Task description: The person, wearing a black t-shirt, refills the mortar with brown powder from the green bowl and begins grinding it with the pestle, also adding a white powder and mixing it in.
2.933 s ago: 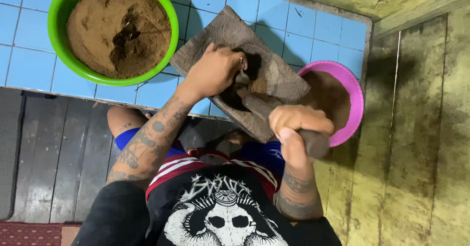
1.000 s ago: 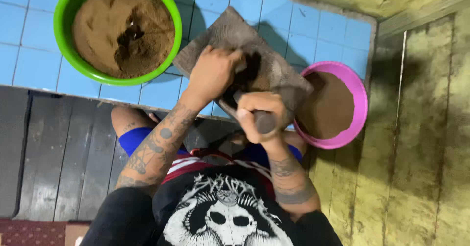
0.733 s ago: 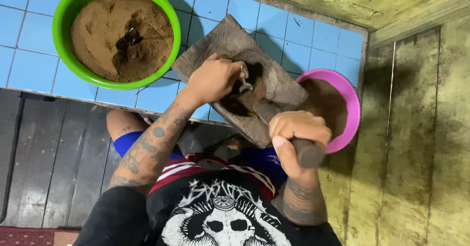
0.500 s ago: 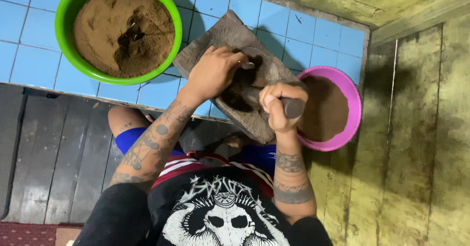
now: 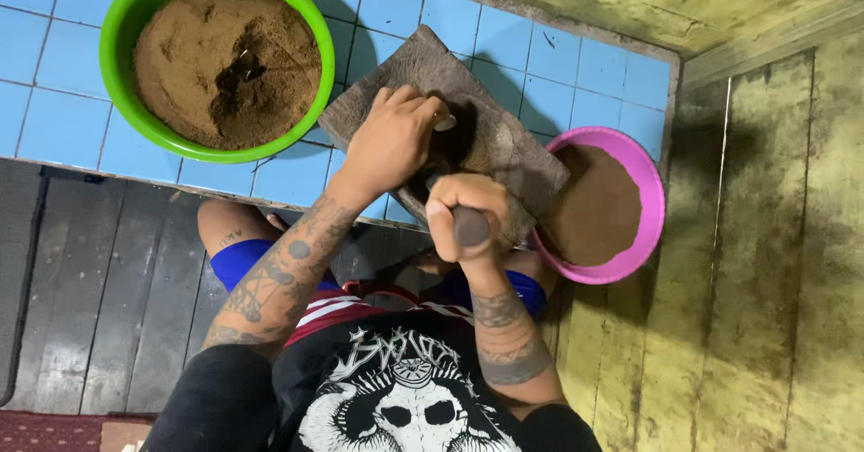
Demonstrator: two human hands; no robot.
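A dark cylindrical pestle (image 5: 471,227) sits upright in the right hand (image 5: 465,213), fist clenched round it, its working end down on the near part of a grey stone grinding slab (image 5: 513,150). The slab lies tilted across blue floor tiles (image 5: 54,119), between two bowls, w/ dark brown material under the hands. The left hand (image 5: 391,141) curls over the slab's middle, fingers closed on a small pale object (image 5: 445,122); what it is cannot be told.

Judgement on doing this grind well: keep the fist firm and low on the pestle, press straight down thru the wrist, and hold strokes short so the material stays on the stone, not on the tiles. Left-hand fingers sit v. close to the pestle end, so they are best kept on the far side of the stroke. The slab's right corner touches or overlaps the pink bowl (image 5: 650,191), which holds fine brown powder; steady pressure should stop it shifting.

Far left, a green bowl (image 5: 117,33) holds a coarser brown heap w/ a dug hollow. Worn wooden planks (image 5: 774,263) lie right.
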